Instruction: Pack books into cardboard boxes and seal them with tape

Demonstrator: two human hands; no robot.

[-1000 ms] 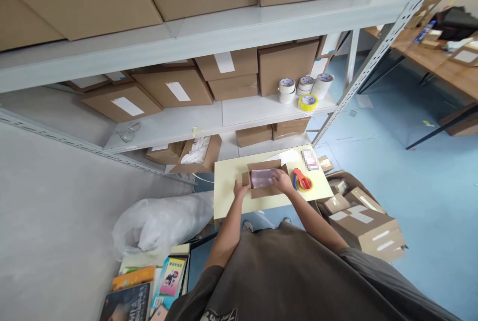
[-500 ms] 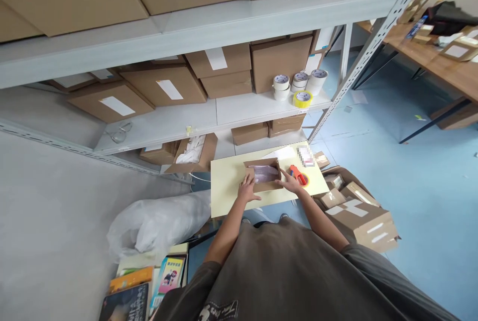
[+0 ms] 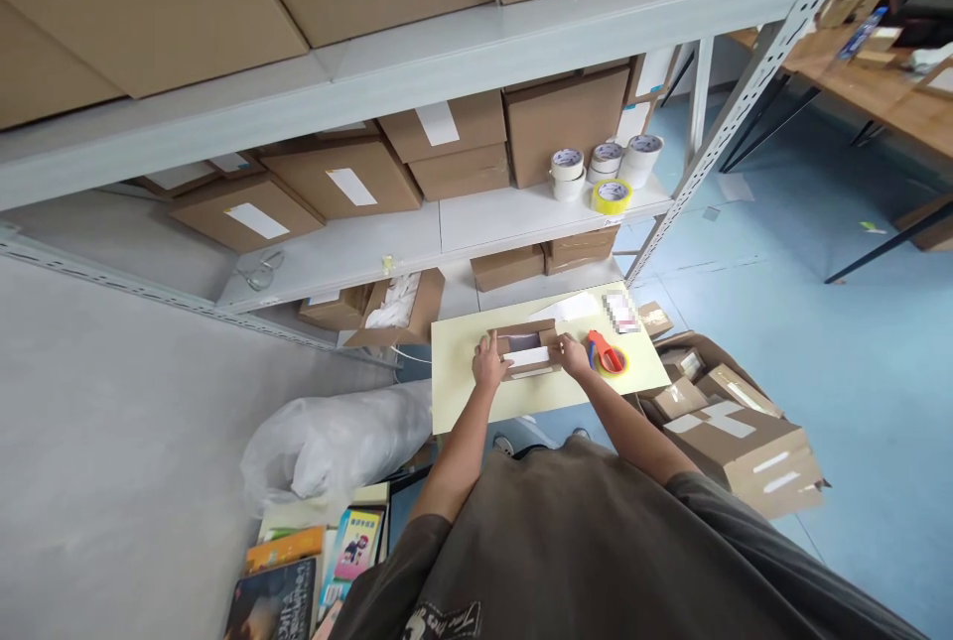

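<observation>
A small open cardboard box (image 3: 530, 371) sits on the pale yellow table top (image 3: 458, 392) in front of me. Its near flap, carrying a white label (image 3: 525, 356), is folded partly over the opening. Inside, a purplish wrapped item (image 3: 523, 341) shows in part. My left hand (image 3: 487, 363) grips the box's left end, thumb over the near flap. At the right end, my right hand (image 3: 572, 358) has its fingers closed on the box's edge. Just right of that hand lie a red tape dispenser (image 3: 605, 352) and a yellow tape roll (image 3: 622, 368).
Shelving (image 3: 476, 223) with cartons and tape rolls (image 3: 612, 195) rises behind the table. A bin of small boxes (image 3: 681, 398) and a larger carton (image 3: 745, 451) stand at right. Bubble wrap (image 3: 342, 442) and books (image 3: 353, 546) lie at left.
The near flap with the white label has swung up and inward, covering part of the purplish item. Both hands have closed on the box ends. The view has shifted slightly.
</observation>
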